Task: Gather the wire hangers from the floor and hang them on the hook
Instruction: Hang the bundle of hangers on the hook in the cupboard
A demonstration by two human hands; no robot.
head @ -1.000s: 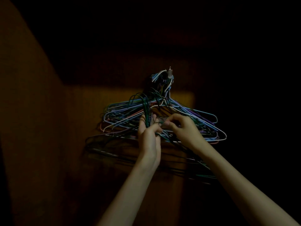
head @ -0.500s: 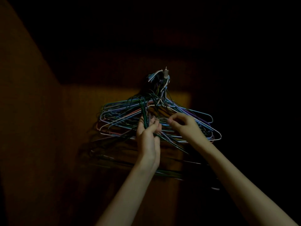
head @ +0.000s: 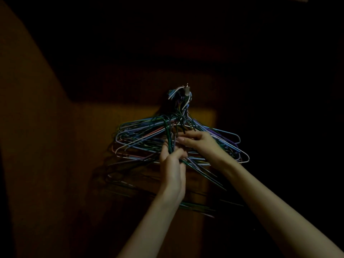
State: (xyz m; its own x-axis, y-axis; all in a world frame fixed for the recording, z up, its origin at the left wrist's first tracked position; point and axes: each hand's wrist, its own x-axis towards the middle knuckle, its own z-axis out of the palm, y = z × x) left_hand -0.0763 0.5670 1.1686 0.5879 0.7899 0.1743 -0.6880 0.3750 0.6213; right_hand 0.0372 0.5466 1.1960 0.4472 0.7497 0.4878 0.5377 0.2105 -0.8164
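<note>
Left hand (head: 172, 164) curled round green hangers' (head: 168, 135) necks, right hand (head: 200, 143) just beyond, fingers bent among the wires, grip unclear, hung bundle (head: 141, 138) fanned out behind, looped over the hook (head: 186, 90) on the wall (head: 55, 146).

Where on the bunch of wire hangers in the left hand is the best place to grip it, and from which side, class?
Judging by its pose, grip the hanger bunch at the necks, just under the curved tops, as the left hand does, coming from below. The wires converge there, leaving the tops free to go over the hook.
</note>
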